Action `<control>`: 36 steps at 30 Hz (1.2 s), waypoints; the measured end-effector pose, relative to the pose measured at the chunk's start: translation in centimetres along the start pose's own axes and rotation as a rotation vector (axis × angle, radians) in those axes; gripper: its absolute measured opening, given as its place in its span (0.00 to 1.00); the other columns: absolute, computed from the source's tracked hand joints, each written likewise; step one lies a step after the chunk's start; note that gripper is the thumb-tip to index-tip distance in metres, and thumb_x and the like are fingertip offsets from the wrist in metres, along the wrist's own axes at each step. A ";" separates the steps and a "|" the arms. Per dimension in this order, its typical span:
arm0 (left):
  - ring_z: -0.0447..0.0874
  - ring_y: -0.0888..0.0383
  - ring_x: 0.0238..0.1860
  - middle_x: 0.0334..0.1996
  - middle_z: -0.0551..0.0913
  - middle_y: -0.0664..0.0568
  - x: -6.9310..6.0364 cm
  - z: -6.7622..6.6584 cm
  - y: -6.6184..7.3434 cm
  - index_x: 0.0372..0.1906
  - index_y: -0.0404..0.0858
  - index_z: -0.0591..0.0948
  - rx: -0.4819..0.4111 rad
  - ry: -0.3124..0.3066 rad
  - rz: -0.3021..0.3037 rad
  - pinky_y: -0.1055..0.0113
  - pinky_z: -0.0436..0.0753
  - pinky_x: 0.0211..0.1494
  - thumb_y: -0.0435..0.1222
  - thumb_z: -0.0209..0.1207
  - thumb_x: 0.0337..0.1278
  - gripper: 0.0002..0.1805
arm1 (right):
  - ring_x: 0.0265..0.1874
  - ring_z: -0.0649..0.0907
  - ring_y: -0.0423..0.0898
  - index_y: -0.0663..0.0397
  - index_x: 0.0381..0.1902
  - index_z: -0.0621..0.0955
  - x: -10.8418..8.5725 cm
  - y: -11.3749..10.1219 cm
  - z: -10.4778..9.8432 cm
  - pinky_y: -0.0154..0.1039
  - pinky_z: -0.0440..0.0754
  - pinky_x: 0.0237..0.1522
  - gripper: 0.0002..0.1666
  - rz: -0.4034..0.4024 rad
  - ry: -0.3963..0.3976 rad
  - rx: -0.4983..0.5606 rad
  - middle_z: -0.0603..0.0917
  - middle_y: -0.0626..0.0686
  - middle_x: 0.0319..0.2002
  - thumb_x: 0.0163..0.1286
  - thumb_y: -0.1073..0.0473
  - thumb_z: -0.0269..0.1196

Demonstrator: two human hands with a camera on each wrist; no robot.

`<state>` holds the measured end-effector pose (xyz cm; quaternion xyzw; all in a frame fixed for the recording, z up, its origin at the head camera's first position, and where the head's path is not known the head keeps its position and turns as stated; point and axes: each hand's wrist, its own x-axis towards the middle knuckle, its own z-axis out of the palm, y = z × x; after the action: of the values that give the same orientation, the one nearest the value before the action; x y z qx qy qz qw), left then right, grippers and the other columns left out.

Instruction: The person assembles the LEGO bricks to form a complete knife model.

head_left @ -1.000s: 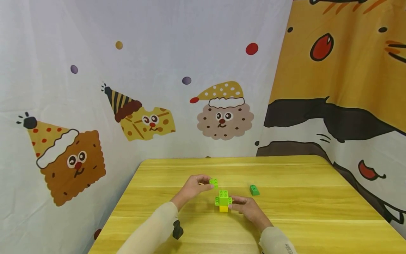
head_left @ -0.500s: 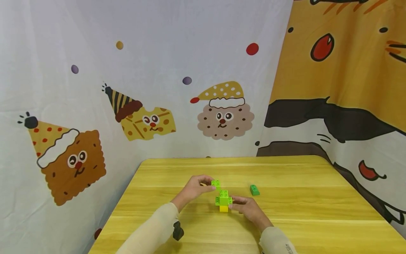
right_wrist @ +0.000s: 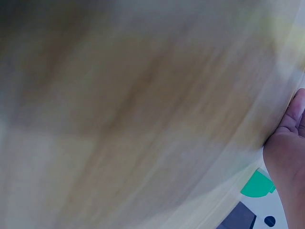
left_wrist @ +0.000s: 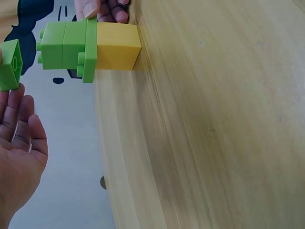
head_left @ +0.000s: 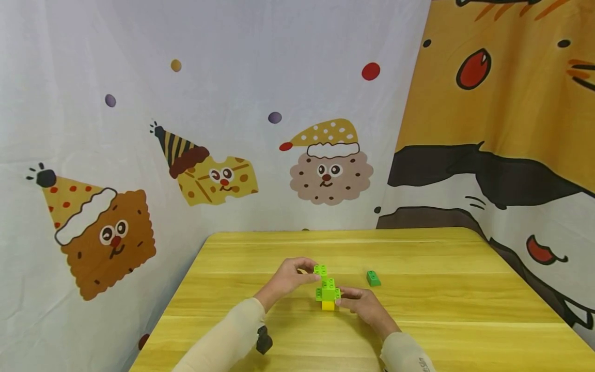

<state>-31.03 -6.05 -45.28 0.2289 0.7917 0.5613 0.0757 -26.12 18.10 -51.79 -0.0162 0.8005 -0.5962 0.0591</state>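
Left hand: the left hand (head_left: 291, 275) is raised over the worktop (head_left: 432, 253); its grip is closed by thumb and fingertips on a loose light-green brick.
Loose brick: the loose light-green brick (head_left: 321, 270) is held just above the stack; in the left wrist view a gap is seen between the two, and the hollow underside is turned toward the studs of the stack.
Stack: the stack (head_left: 328, 293) is stood upright on the worktop, in front of the person and between the two hands.
Layers: a yellow block (left_wrist: 117, 46) is set at the bottom, a wider light-green plate (left_wrist: 90, 50) is laid over it, and two light-green layers are pressed together on top, with bare studs uppermost.
Plate ends: studs are shown on the ends of the plate, which are projected past the layers above.
Right hand: the right end of the plate is pinched by the right hand (head_left: 365, 306); its grip is kept to that side of the stack.
Dark-green brick: a sloped dark-green brick (head_left: 373, 278) is left lying on the worktop, beyond the right hand and apart from the stack.
Sleeves: both forearms are covered by pale sleeves (head_left: 228, 333).
Backdrop: the worktop is backed by a cloth (head_left: 260, 57) printed with cartoon figures.
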 end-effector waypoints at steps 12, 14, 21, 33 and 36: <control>0.78 0.49 0.47 0.41 0.83 0.55 0.1 0.8 0.1 0.47 0.45 0.85 0.016 -0.008 -0.001 0.57 0.77 0.49 0.45 0.69 0.58 0.14 | 0.42 0.81 0.48 0.61 0.58 0.82 0.1 -0.2 0.0 0.45 0.79 0.40 0.28 0.004 0.003 0.000 0.85 0.58 0.49 0.63 0.55 0.71; 0.78 0.50 0.46 0.41 0.83 0.55 0.1 1.0 0.0 0.48 0.45 0.85 0.024 -0.007 0.001 0.58 0.77 0.50 0.45 0.69 0.58 0.14 | 0.42 0.81 0.48 0.60 0.58 0.82 0.0 -0.2 0.0 0.44 0.79 0.41 0.28 0.004 -0.002 -0.003 0.85 0.58 0.49 0.63 0.54 0.72; 0.78 0.54 0.46 0.41 0.83 0.56 0.2 1.3 -0.5 0.48 0.45 0.85 0.039 -0.005 0.012 0.57 0.77 0.51 0.45 0.69 0.59 0.15 | 0.44 0.81 0.48 0.59 0.58 0.82 -0.1 -0.1 -0.1 0.43 0.79 0.41 0.28 0.002 -0.006 0.001 0.85 0.58 0.49 0.62 0.53 0.72; 0.78 0.49 0.48 0.41 0.83 0.58 0.1 1.6 -0.6 0.48 0.48 0.85 0.029 -0.026 0.013 0.59 0.77 0.49 0.45 0.69 0.59 0.13 | 0.46 0.81 0.49 0.59 0.58 0.82 -0.1 -0.1 0.0 0.44 0.79 0.42 0.29 0.003 -0.002 -0.007 0.84 0.58 0.50 0.62 0.52 0.72; 0.78 0.50 0.47 0.41 0.82 0.58 0.1 1.6 -0.6 0.48 0.47 0.85 0.038 -0.029 0.011 0.59 0.77 0.49 0.45 0.68 0.59 0.14 | 0.46 0.81 0.49 0.59 0.58 0.82 -0.1 -0.1 0.0 0.44 0.79 0.42 0.28 -0.001 -0.004 -0.009 0.84 0.58 0.49 0.62 0.53 0.72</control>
<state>-30.68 -4.75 -46.41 0.2429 0.7997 0.5432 0.0797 -26.07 18.11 -51.65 -0.0179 0.8032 -0.5924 0.0603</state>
